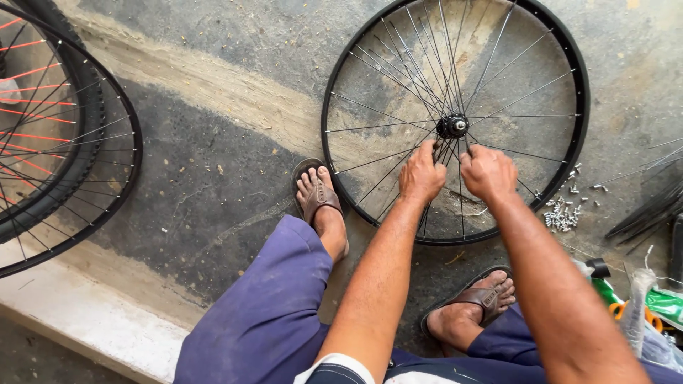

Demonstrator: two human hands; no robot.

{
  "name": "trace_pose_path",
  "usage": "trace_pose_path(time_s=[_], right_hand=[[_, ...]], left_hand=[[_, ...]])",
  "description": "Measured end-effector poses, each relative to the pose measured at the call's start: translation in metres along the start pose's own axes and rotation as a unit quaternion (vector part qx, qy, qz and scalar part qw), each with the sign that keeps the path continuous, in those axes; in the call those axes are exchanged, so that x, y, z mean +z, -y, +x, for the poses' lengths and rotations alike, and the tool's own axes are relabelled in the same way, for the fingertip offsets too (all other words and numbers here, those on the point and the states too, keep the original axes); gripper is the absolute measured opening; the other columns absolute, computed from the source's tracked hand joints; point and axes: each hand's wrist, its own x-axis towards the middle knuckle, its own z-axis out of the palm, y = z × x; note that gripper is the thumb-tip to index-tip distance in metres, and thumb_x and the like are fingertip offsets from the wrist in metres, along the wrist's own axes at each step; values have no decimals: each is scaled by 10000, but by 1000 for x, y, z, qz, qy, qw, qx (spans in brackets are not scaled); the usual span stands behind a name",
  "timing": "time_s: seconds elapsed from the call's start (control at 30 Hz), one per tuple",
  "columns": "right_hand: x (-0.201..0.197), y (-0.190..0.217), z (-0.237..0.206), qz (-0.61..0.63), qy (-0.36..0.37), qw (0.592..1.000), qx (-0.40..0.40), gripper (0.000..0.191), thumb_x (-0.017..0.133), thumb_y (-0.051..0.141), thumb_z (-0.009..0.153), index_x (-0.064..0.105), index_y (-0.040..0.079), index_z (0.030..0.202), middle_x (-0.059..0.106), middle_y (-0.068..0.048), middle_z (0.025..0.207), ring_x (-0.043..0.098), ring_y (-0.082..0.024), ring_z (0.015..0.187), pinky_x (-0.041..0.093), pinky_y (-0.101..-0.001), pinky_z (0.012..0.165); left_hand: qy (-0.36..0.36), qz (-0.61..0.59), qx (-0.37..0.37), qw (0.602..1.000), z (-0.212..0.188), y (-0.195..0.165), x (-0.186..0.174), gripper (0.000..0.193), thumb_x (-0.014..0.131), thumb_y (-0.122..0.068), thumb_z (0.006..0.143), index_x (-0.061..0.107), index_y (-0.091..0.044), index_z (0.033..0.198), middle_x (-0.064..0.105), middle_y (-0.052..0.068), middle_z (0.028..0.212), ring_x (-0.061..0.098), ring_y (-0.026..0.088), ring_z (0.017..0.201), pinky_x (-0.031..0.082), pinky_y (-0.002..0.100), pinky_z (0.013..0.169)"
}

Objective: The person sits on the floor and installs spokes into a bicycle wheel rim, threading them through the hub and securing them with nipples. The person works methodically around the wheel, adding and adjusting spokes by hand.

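- Scene was lit by bright, warm daylight; exposure was even, with no blown-out glare.
- Shadows were soft and short, pooling under the wheel rim (455, 121) and the forearms.
- Focus was sharp across the concrete floor (213, 142).
- Wide-angle distortion bent the edges, curving the wheel at far left (64, 135).

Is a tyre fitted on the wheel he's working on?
No, the black rim is bare, with both hands on the spokes below the hub.

Bare concrete floor (213, 171), stained dark in broad patches and crossed by a pale streak. A lighter raised kerb (85, 320) edges it. Daylight falls evenly.
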Motion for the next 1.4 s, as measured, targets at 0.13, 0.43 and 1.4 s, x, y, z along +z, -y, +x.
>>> trace_pose_path(time_s=[0.13,0.43,1.4], right_hand=[[-25,-13,2,-145,3,988,-47,312,433,285,1115,664,82,1065,643,-84,731,576,-198,599,517,-385,518],[59,-1,1,427,-39,903,-40,485,729,189,895,558,4,1310,669,-89,902,606,-154,772,477,-297,633],[106,-61,-135,501,122,857,12,352,638,329,976,747,15,858,626,27,718,506,-62,684,426,-252,619]], left_hand=[[-23,8,29,999,4,2,-2,443,564,-116,870,548,-136,1313,700,59,1086,708,256,926,567,400,772],[-17,-43,1,999,3,-2,-7,247,708,-260,889,683,-185,1122,764,68,1035,724,262,964,557,420,828],[-223,219,190,931,-30,-8,-39,252,655,-366,1047,671,-125,1116,718,77,1086,667,214,995,529,369,883]])
